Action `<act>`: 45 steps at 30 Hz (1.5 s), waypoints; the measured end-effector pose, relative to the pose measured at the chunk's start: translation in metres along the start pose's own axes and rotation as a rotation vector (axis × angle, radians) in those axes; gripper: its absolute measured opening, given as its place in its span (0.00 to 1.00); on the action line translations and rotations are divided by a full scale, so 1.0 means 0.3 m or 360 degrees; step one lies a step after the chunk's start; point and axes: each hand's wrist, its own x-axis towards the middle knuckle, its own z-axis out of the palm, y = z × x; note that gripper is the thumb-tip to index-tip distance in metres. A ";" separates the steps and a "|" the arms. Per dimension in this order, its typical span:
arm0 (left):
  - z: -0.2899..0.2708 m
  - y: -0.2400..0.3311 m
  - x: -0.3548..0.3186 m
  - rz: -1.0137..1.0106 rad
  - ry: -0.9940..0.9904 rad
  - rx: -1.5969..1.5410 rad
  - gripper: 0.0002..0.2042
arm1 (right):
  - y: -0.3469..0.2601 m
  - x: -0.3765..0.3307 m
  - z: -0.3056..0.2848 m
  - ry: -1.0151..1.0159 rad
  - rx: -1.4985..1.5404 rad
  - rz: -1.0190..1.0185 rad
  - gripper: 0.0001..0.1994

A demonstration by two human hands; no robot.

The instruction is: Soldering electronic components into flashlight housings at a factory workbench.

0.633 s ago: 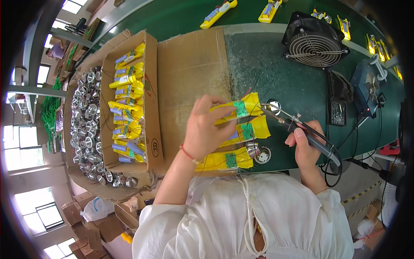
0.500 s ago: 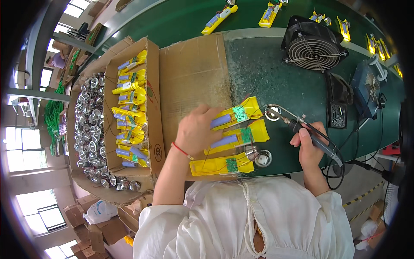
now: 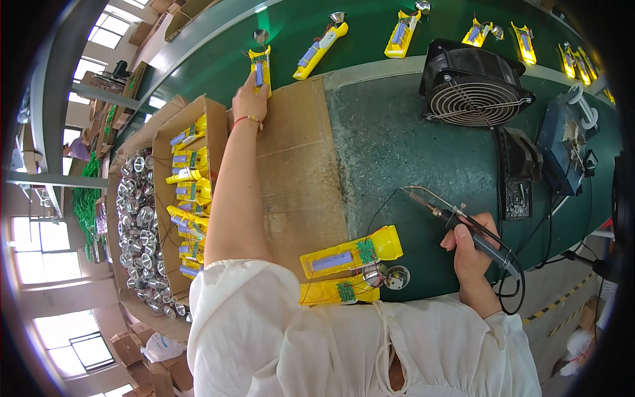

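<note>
Far out at the upper left, my left hand (image 3: pixel 250 104) is closed on the near end of a yellow flashlight housing (image 3: pixel 260 65), which has a blue battery and a small green board in it. A silver reflector (image 3: pixel 260 36) lies at its far end. My right hand (image 3: pixel 471 251) grips a soldering iron (image 3: pixel 481 241) with a thin metal feed tube along it; its tip points left over the green mat. Near my body lie two more yellow housings, one (image 3: pixel 390 245) behind the other (image 3: pixel 321 292), with two silver reflectors (image 3: pixel 397 278) beside them.
A cardboard box (image 3: pixel 217 135) of yellow housings stands left, beside many silver reflectors (image 3: pixel 142 218). A black fan (image 3: pixel 476 86) stands at the back, with a blue solder-feeding unit (image 3: pixel 559 135) to its right. More housings (image 3: pixel 322 51) line the green surface behind.
My left hand has gone from the near housings to the far left, carrying one housing there. The reflector under the iron's tip has left that spot. My right hand still holds the iron.
</note>
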 end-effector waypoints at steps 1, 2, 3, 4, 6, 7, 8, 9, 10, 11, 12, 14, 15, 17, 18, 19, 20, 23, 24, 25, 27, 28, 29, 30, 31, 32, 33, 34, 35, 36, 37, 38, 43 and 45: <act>0.026 0.011 -0.003 -0.0061 -0.0028 -0.0031 0.26 | 0.000 0.000 -0.004 0.0014 -0.0031 0.0005 0.06; 0.044 0.015 -0.008 -0.0127 -0.0052 -0.0058 0.25 | 0.003 0.006 -0.003 0.0036 -0.0035 0.0004 0.06; 0.051 -0.001 -0.023 -0.0078 0.0094 -0.0140 0.24 | 0.003 0.008 -0.003 0.0042 -0.0040 0.0018 0.06; 0.042 -0.025 -0.030 -0.0089 0.0155 -0.0186 0.25 | 0.005 0.007 0.002 0.0026 -0.0043 0.0003 0.06; -0.018 -0.085 -0.045 -0.0131 0.0182 -0.0174 0.26 | 0.006 0.016 0.033 -0.0025 0.0016 -0.0046 0.05; -0.065 -0.044 -0.088 -0.0064 0.0017 -0.0279 0.24 | 0.003 0.019 0.032 -0.0057 -0.0014 -0.0072 0.05; -0.080 0.021 -0.135 0.0013 -0.0179 -0.0407 0.23 | 0.019 0.028 0.019 -0.0012 -0.0062 -0.0072 0.06; -0.140 0.114 -0.226 -0.0044 -0.0237 -0.0791 0.20 | 0.006 0.021 0.011 0.0015 -0.0080 -0.0092 0.06; -0.192 0.165 -0.315 0.0063 -0.0535 -0.0860 0.19 | 0.002 0.022 0.006 -0.0006 -0.0114 -0.0144 0.07; -0.239 0.184 -0.409 0.0166 -0.0825 -0.0917 0.18 | 0.003 0.023 0.004 -0.0017 -0.0115 -0.0170 0.07; -0.267 0.182 -0.495 0.0441 -0.1082 -0.0873 0.18 | 0.002 0.017 0.001 -0.0021 -0.0123 -0.0198 0.07; -0.313 0.168 -0.646 0.0772 -0.1327 -0.0754 0.20 | -0.003 0.001 0.009 -0.0048 -0.0119 -0.0222 0.07; -0.305 0.171 -0.705 0.0841 -0.1347 -0.0706 0.20 | -0.004 -0.007 0.002 -0.0052 -0.0135 -0.0222 0.07; -0.330 0.192 -0.785 0.0716 -0.1261 -0.0659 0.20 | -0.013 -0.020 0.007 -0.0083 -0.0123 -0.0245 0.07; -0.325 0.187 -0.815 0.0735 -0.1205 -0.0683 0.19 | -0.013 -0.032 0.005 -0.0105 -0.0125 -0.0237 0.06; -0.318 0.169 -0.823 0.0742 -0.1187 -0.0679 0.19 | -0.012 -0.042 0.003 -0.0123 -0.0128 -0.0229 0.06; -0.311 0.150 -0.824 0.0745 -0.1076 -0.0671 0.20 | -0.010 -0.050 0.001 -0.0126 -0.0108 -0.0220 0.06; -0.312 0.152 -0.807 0.0629 -0.0939 -0.0660 0.20 | -0.024 -0.070 -0.009 -0.0131 -0.0130 -0.0234 0.06; -0.311 0.158 -0.801 0.0496 -0.0919 -0.0651 0.20 | -0.030 -0.076 -0.010 -0.0124 -0.0133 -0.0244 0.06; -0.310 0.165 -0.802 0.0507 -0.0918 -0.0655 0.20 | -0.035 -0.083 -0.005 -0.0117 -0.0127 -0.0226 0.06; -0.305 0.184 -0.810 0.0939 -0.0474 -0.0540 0.15 | -0.040 -0.099 0.005 -0.0128 -0.0112 -0.0186 0.07; -0.298 0.189 -0.816 0.0949 -0.0476 -0.0544 0.15 | -0.038 -0.109 0.013 -0.0143 -0.0117 -0.0196 0.08; -0.287 0.190 -0.826 0.0982 -0.0465 -0.0632 0.13 | -0.037 -0.116 0.023 -0.0159 -0.0122 -0.0205 0.08; -0.282 0.189 -0.840 0.1005 -0.0447 -0.0711 0.12 | -0.040 -0.120 0.034 -0.0218 -0.0124 -0.0194 0.09; -0.269 0.195 -0.854 0.0996 -0.0437 -0.0741 0.09 | -0.041 -0.122 0.050 -0.0221 -0.0120 -0.0195 0.09; -0.265 0.203 -0.864 0.0993 -0.0435 -0.0735 0.09 | -0.040 -0.123 0.067 -0.0223 -0.0098 -0.0156 0.09; -0.258 0.210 -0.872 0.0998 -0.0436 -0.0719 0.08 | -0.036 -0.122 0.078 -0.0229 -0.0080 -0.0117 0.09; -0.251 0.215 -0.880 0.1002 -0.0437 -0.0702 0.07 | -0.032 -0.124 0.079 -0.0270 -0.0071 -0.0081 0.10; -0.236 0.214 -0.887 0.1013 -0.0324 -0.0700 0.07 | -0.033 -0.127 0.094 -0.0281 -0.0067 -0.0079 0.10; -0.233 0.226 -0.897 0.1016 -0.0328 -0.0704 0.07 | -0.037 -0.128 0.109 -0.0286 -0.0126 -0.0101 0.11; -0.242 0.237 -0.919 0.0735 -0.0326 -0.0733 0.08 | -0.040 -0.129 0.117 -0.0292 -0.0185 -0.0123 0.12; -0.258 0.246 -0.944 0.0454 -0.0322 -0.0757 0.10 | -0.042 -0.134 0.108 -0.0369 -0.0187 -0.0051 0.13; -0.321 0.246 -1.025 0.0844 -0.0326 -0.0590 0.19 | 0.005 -0.159 0.107 -0.0450 -0.0174 -0.0133 0.15; -0.294 0.268 -1.055 0.0897 -0.0400 -0.0340 0.21 | 0.027 -0.171 0.115 -0.0512 -0.0082 -0.0178 0.15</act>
